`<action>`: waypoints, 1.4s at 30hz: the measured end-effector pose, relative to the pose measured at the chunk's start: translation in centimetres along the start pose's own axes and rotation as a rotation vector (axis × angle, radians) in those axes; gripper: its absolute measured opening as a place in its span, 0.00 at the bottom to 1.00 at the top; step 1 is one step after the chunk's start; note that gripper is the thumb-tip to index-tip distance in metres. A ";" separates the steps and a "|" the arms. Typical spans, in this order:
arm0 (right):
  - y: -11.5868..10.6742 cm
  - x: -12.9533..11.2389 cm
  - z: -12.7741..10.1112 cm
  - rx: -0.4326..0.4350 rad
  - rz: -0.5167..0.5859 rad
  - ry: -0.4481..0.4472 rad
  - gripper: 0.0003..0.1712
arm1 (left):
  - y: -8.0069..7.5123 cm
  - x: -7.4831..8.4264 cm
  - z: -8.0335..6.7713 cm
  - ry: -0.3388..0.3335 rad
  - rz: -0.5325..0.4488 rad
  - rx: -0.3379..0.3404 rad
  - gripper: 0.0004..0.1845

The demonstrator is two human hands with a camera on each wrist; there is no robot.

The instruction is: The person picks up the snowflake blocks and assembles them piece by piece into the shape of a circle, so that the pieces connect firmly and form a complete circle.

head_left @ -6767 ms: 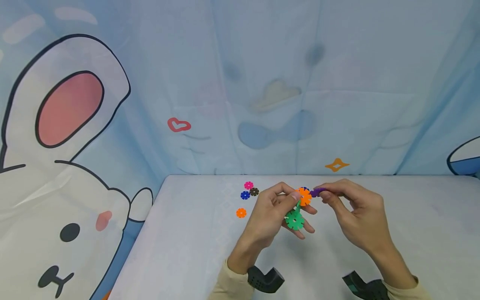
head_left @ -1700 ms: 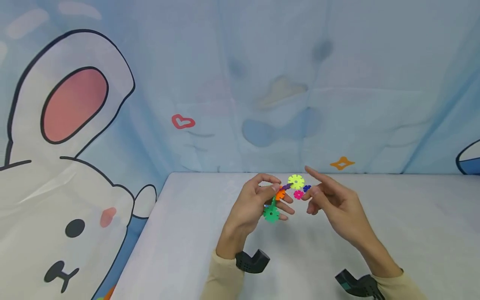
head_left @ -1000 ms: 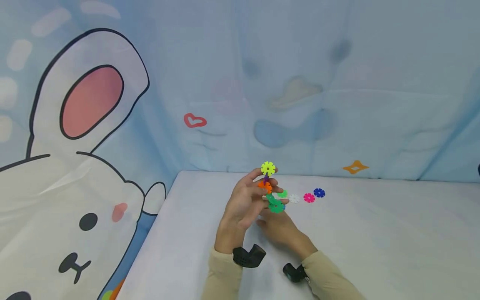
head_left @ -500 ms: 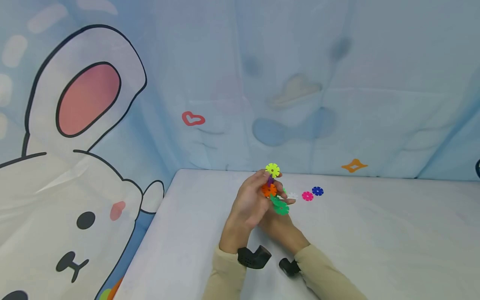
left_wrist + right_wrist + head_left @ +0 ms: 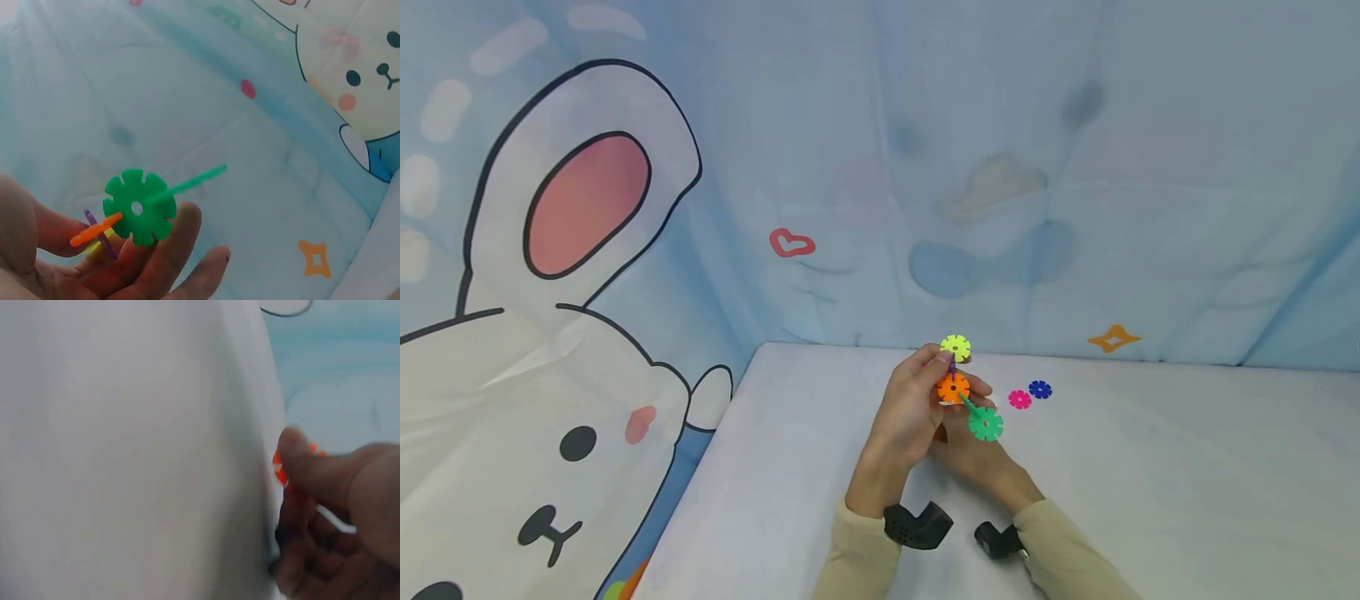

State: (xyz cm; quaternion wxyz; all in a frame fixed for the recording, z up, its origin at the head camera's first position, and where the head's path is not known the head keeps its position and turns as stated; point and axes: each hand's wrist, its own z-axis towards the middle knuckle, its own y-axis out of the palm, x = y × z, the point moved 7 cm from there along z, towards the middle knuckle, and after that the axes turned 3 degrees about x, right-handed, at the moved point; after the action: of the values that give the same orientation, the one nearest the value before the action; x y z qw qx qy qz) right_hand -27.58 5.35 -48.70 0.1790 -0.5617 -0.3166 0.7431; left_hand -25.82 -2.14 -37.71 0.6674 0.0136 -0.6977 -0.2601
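My left hand (image 5: 908, 412) pinches a chain of interlocking snowflake discs by its upper part, thumb near the purple disc (image 5: 952, 365). From the top the chain runs yellow disc (image 5: 955, 348), purple, orange disc (image 5: 947, 394), then two greens, the lower a flat-facing green disc (image 5: 987, 427). In the left wrist view one green disc (image 5: 150, 224) faces the camera and the other stands edge-on. My right hand (image 5: 977, 458) is low behind the left one, its fingers mostly hidden. In the right wrist view its thumb and finger pinch a separate orange disc (image 5: 279, 470).
A pink disc (image 5: 1019, 399) and a blue disc (image 5: 1040, 389) lie on the white table (image 5: 1150, 467), right of the hands. Behind the table's far edge hangs a blue printed curtain (image 5: 850, 167). Each wrist wears a black camera (image 5: 919, 527).
Purple and yellow discs have joined the chain in my left hand. My right hand has moved left and down behind it and now pinches an orange disc. The chain has shifted slightly right.
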 end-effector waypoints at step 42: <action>-18.7 -6.5 -7.2 0.642 0.319 -0.351 0.16 | 4.9 1.4 -2.6 0.275 0.294 -0.130 0.18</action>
State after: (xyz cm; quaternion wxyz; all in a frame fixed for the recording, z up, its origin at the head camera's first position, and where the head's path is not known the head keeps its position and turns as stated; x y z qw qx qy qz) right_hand -20.46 16.99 -32.60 0.1711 -0.3838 -0.0030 0.9074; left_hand -21.88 0.72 -34.60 0.7865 -0.0959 -0.5764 -0.1999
